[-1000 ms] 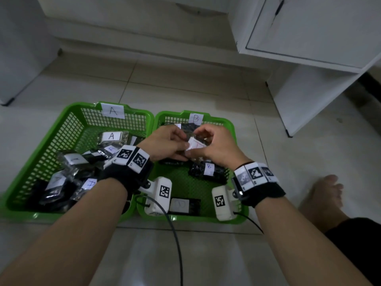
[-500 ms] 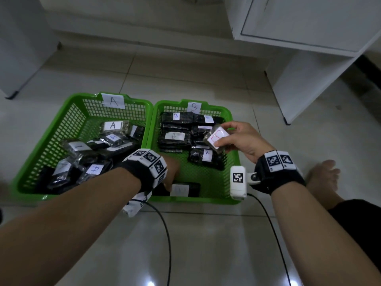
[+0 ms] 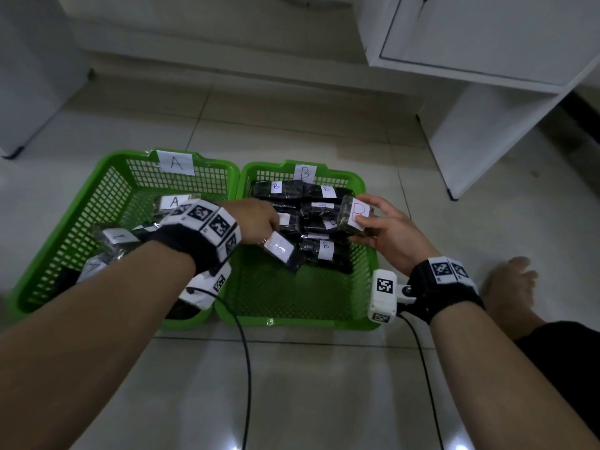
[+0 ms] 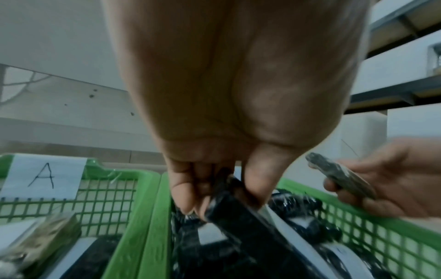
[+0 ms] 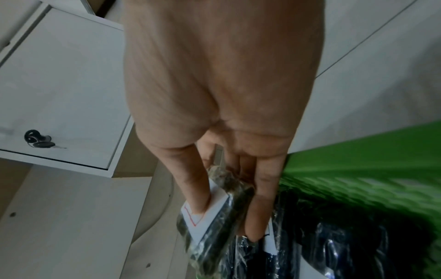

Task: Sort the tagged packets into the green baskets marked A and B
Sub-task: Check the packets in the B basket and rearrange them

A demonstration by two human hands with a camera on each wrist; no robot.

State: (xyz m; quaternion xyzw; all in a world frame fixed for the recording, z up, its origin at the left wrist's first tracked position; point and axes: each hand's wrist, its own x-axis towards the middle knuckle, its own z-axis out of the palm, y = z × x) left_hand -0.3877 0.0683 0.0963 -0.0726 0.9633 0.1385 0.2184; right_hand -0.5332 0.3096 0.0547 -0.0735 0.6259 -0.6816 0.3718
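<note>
— How does each grip stand?

— The left hand has its grip pinched on the end of a black packet, thumb on one side and fingertips on the other. The packet hangs tilted over basket B, its white tag facing up; the tag's letter cannot be read.

— And what lies leftmost?

— Basket A sits on the tiled floor, with a paper marked A on its far rim. Several packets lie inside, one tagged A. The left forearm crosses over its near corner.

— Then basket B?

— It stands just beside basket A, rims touching, with a paper marked B on its far wall. Black packets tagged B are stacked in its far half.

— The right side?

— The right hand grips a packet with a red B tag, thumb on the tag and fingers behind, above basket B's right rim. A bare foot rests on the floor further right, below a white cabinet.
</note>
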